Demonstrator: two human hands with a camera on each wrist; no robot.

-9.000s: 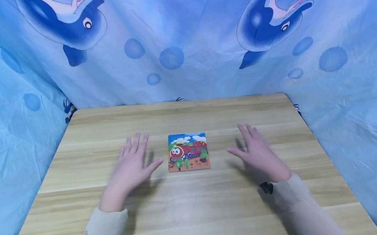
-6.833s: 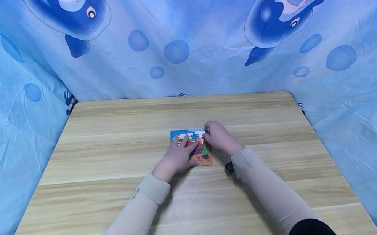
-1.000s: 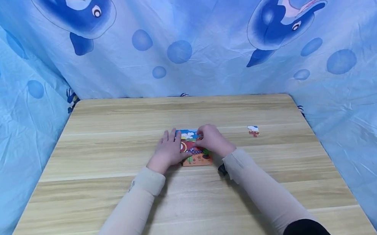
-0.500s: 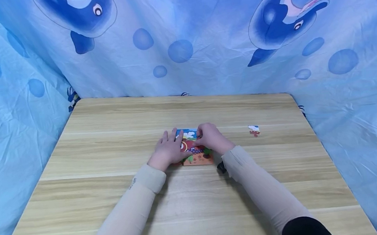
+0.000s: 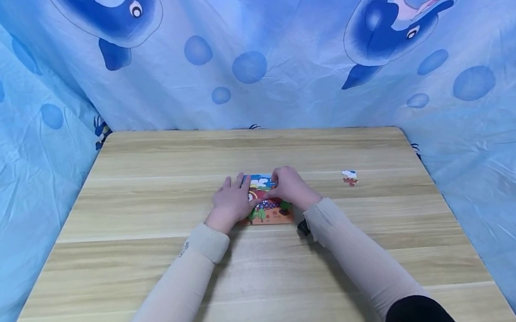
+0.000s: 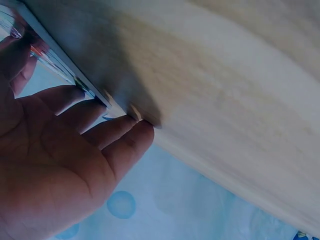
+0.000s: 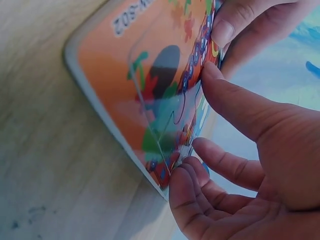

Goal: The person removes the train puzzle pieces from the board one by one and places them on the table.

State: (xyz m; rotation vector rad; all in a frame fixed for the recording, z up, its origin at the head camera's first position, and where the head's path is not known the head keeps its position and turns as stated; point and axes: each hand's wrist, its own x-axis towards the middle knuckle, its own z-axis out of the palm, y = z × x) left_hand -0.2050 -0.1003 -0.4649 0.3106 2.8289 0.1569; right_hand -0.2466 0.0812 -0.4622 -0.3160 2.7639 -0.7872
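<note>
Counting one loose piece [image 5: 350, 178] out, we figure the puzzle [image 5: 271, 217] is mostly intact, left hand [image 5: 231, 203] spread, right hand [image 5: 291, 186] touching, grip unclear.

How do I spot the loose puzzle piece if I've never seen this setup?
Start with the wood-grain table and find the colourful picture puzzle by the right hand. From there, look right to a small loose piece, white and blue at its far end, red at the near end. It alone lies apart, with no hand on it.
</note>
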